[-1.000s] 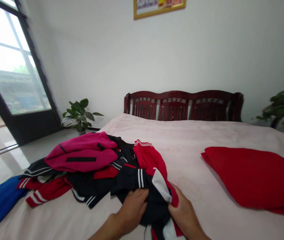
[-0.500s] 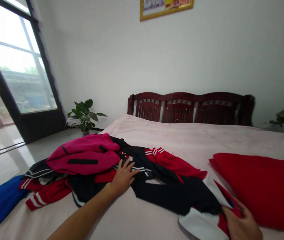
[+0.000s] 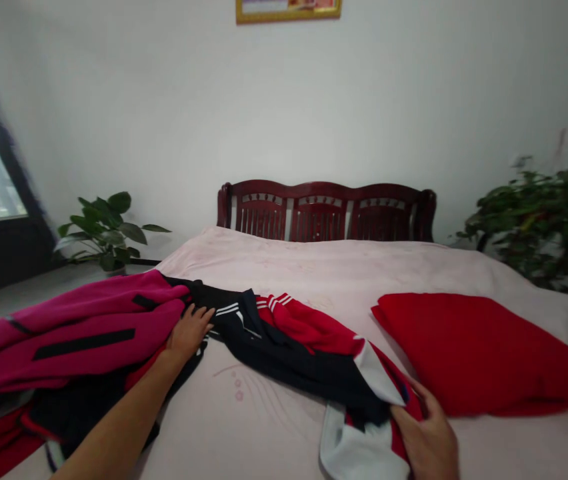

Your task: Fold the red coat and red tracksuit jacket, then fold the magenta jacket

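Note:
My left hand (image 3: 190, 330) lies with fingers spread on the clothes pile, at the right edge of a magenta garment (image 3: 84, 320) with black strips. My right hand (image 3: 427, 427) grips one end of a navy, red and white jacket (image 3: 309, 373), thumb and fingers closed round the cloth. The jacket stretches across the bed from the pile to my right hand, its red part with white-striped trim on the far side. Dark and red garments lie under the magenta one, partly hidden by my left forearm.
A folded red cloth (image 3: 484, 353) lies to the right on the pink bedsheet (image 3: 244, 400). Beyond the bed stands a dark wooden headboard (image 3: 319, 210). Potted plants stand at left (image 3: 107, 230) and right (image 3: 544, 227).
The view has turned right. The jacket has been drawn away from the pile and lies straighter, with more sheet showing between them. My left hand stays on the pile; my right still grips the jacket.

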Motion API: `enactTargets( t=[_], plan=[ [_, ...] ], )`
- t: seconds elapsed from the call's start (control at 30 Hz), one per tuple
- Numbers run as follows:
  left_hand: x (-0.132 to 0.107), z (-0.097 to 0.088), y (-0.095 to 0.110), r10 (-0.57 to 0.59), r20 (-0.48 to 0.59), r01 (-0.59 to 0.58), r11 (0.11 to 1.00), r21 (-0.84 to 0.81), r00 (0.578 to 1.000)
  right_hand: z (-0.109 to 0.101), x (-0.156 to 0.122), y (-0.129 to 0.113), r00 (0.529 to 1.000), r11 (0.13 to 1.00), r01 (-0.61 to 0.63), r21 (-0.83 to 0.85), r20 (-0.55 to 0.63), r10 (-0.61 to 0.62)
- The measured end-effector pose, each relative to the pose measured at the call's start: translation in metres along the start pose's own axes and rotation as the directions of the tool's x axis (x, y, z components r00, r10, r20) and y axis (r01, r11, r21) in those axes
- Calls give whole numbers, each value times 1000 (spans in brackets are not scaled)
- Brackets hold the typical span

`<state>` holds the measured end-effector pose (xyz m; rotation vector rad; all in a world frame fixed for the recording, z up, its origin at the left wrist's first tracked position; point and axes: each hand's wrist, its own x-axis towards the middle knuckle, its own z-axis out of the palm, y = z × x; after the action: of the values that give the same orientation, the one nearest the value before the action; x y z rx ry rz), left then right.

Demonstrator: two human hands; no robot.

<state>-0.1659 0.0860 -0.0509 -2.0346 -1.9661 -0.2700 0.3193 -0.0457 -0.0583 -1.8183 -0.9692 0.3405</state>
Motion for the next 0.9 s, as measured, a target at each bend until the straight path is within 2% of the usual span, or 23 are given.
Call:
enactTargets(
  t=[0.17, 0.27, 0.37, 0.47, 0.57, 0.63, 0.73, 0.9],
  plan=[
    [25, 3, -24, -119, 19, 119, 993, 17, 993, -3, -2, 4, 1000, 998, -21, 62, -13, 22],
    [33, 4, -28, -174, 14, 173, 984, 31, 985, -4, -3, 3, 1000, 997, -20, 68, 1, 20],
    [33, 4, -19, -198, -3, 198, 979, 52, 980, -1, -1, 4, 1000, 998, -18, 63, 19, 17],
    [21, 5, 1, -205, -44, 208, 974, 85, 978, 4, 2, 5, 1000, 998, -6, 55, 10, 5],
    [-2, 8, 22, -86, -35, 89, 992, 85, 996, 6, 4, 6, 1000, 1000, -1, 29, 30, 0],
    [-17, 11, 26, 11, 3, -11, 998, 57, 1000, 5, 5, 5, 998, 1000, -16, 6, 53, 15],
    [-25, 16, 16, 60, 32, -61, 998, 30, 998, 4, 6, 7, 997, 999, -29, -15, 68, 30],
    [-6, 21, -5, 46, 51, -47, 998, 30, 998, 3, 6, 10, 999, 1000, 0, 8, 35, 0]
  ],
)
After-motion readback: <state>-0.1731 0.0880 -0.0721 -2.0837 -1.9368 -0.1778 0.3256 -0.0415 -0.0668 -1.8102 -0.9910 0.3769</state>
